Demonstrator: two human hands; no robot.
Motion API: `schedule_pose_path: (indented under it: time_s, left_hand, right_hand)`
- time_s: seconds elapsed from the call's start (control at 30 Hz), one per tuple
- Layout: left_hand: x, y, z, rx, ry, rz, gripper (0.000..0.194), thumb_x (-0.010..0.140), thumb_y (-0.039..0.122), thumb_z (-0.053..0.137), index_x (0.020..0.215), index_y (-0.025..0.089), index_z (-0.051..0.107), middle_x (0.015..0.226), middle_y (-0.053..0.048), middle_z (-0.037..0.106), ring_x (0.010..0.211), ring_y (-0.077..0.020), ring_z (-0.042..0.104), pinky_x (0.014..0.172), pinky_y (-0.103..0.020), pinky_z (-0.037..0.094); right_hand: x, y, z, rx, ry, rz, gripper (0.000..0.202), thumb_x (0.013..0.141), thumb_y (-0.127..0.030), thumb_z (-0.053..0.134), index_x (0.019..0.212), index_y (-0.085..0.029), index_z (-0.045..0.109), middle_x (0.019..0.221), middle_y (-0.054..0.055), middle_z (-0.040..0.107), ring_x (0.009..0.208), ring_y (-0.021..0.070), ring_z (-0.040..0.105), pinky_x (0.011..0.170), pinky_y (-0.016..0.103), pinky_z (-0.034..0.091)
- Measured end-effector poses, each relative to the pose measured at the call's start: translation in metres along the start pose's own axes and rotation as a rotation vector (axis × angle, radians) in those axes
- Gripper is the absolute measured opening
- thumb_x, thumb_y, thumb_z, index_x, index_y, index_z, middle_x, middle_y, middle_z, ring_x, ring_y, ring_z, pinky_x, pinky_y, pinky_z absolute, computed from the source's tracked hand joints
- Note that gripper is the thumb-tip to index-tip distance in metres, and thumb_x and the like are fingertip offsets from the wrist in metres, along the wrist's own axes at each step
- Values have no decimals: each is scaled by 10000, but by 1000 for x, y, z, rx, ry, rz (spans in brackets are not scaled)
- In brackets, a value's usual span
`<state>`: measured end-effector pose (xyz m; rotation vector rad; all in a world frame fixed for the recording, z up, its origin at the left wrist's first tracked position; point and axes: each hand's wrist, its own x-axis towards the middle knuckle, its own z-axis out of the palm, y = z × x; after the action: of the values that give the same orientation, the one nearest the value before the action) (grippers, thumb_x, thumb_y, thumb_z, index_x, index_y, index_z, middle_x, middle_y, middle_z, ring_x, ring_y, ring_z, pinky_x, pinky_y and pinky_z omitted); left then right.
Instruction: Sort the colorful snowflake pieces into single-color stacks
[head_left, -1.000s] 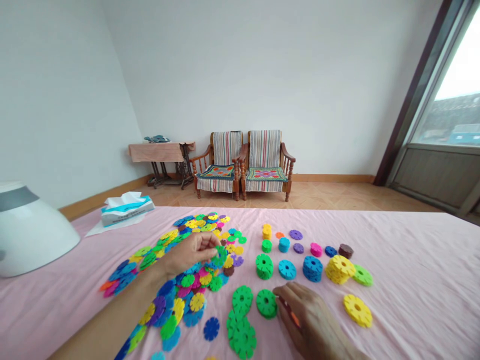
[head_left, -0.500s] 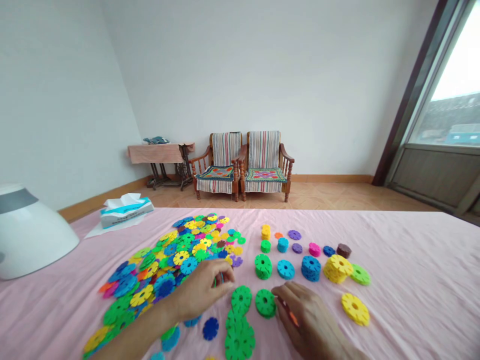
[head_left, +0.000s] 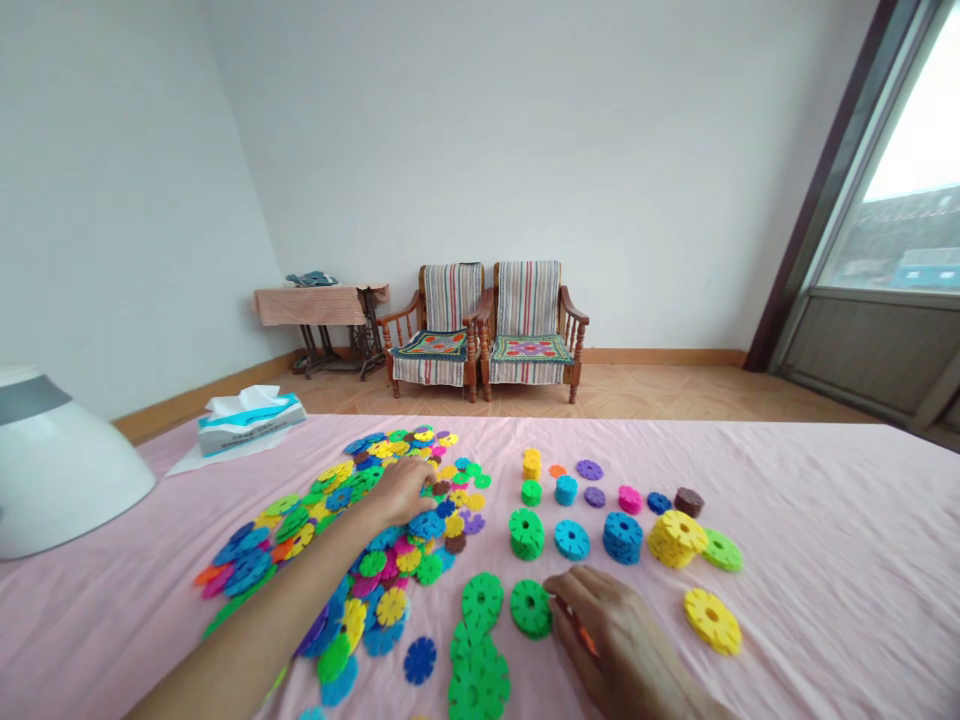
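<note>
My left hand [head_left: 405, 490] reaches over the heap of colourful notched plastic discs [head_left: 352, 515], thumb and fingers parted around pieces near its right side. Closed loosely, my right hand [head_left: 611, 635] rests on the cloth with an orange disc [head_left: 587, 638] showing between its fingers. Its fingertips touch the edge of a green disc stack [head_left: 530, 608]. Left of that stack lie overlapping large green discs [head_left: 478, 680] and a single dark blue disc [head_left: 420, 660]. Behind my right hand stand a taller green stack [head_left: 526, 533], a light blue disc [head_left: 572, 540] and a blue stack [head_left: 622, 537].
Yellow discs [head_left: 677, 538] are stacked at the right, beside a lime disc [head_left: 722, 549]. A loose yellow disc [head_left: 712, 620] lies nearer. Small sorted discs form rows behind. A tissue box [head_left: 251, 420] and a white appliance [head_left: 67, 470] stand left on the pink cloth [head_left: 840, 560].
My left hand has moved away from beside the green discs, forward and left onto the heap. My right hand has stayed by the green stack with the orange disc.
</note>
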<state>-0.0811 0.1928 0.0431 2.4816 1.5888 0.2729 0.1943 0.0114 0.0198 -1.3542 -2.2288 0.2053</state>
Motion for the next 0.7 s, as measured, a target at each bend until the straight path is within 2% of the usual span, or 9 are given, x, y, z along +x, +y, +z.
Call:
schedule_pose_path:
  time_s: [0.17,0.37,0.7]
  left_hand:
    - [8,-3,-4,96,-112,-15,274,909,306,593,1145,167,591,1185,-73,612,1020,-223,616,864,-443,513]
    - [20,-10,-7,47,-199,-26,273,909,308,594,1138,159,593,1154,-66,623,981,-217,631,830,-423,530]
    - [21,-19,-5,-220,-188,-67,267,911,299,594,1135,153,590,1123,-62,633,934,-201,643,791,-398,546]
  right_hand:
    - [1,-1,0,7,-10,7,231,971,-222,360,855,-215,559,794,32,626,727,159,614,647,244,433]
    - [0,1,0,3,-28,5,227,970,-220,363,847,-212,553,798,30,627,731,157,611,651,246,431]
    - [0,0,0,3,1,-5,236,969,-225,363,843,-214,563,791,30,631,726,156,619,642,241,443]
